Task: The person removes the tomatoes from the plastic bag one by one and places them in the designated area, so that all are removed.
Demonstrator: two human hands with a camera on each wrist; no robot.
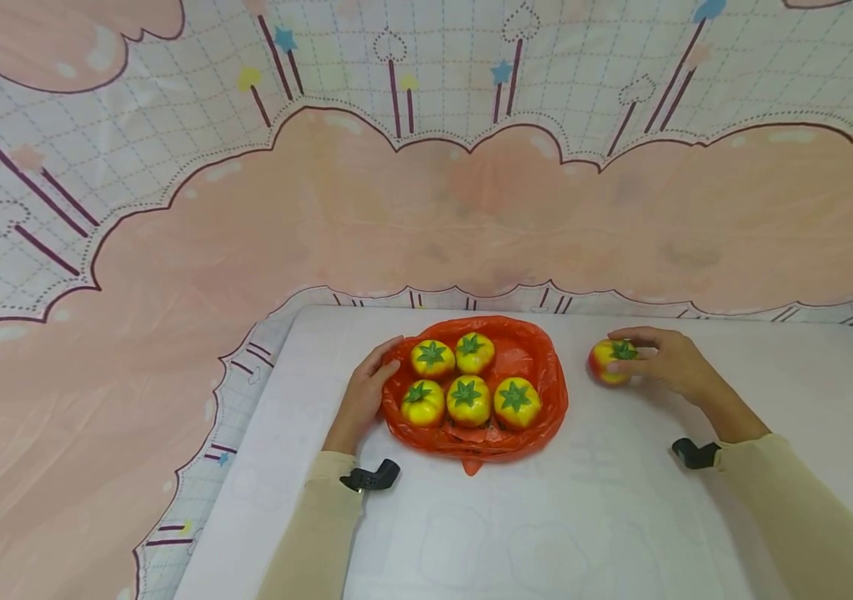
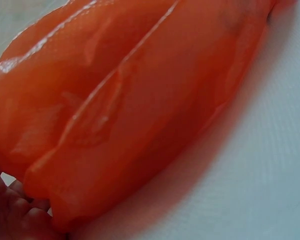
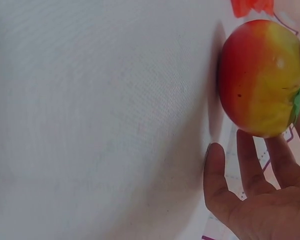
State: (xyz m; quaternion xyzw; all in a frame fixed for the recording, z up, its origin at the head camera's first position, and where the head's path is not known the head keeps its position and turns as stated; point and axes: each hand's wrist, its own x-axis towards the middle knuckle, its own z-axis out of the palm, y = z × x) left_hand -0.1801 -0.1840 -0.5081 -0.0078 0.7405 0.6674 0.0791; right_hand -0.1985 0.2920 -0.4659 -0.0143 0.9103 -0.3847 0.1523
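A red plastic bag [image 1: 557, 400] lies spread in a rounded, basin-like shape on the table. Several yellow tomatoes [image 1: 469, 401] with green star-shaped tops sit inside it, artificial in look. My left hand [image 1: 366, 385] holds the bag's left rim, the thumb over the edge; in the left wrist view its fingers [image 2: 27, 212] show at the bag's lower corner. To the right of the bag, my right hand [image 1: 666, 363] holds another tomato [image 3: 260, 80], red below and yellow above, between thumb and fingers. This tomato is close over the tabletop, its green top toward the palm.
The white table [image 1: 509, 533] has its far edge just behind the bag. A pink and white patterned cloth [image 1: 486, 225] hangs behind the table and runs down its left side. A black wrist strap device [image 1: 373, 476] sits on each forearm.
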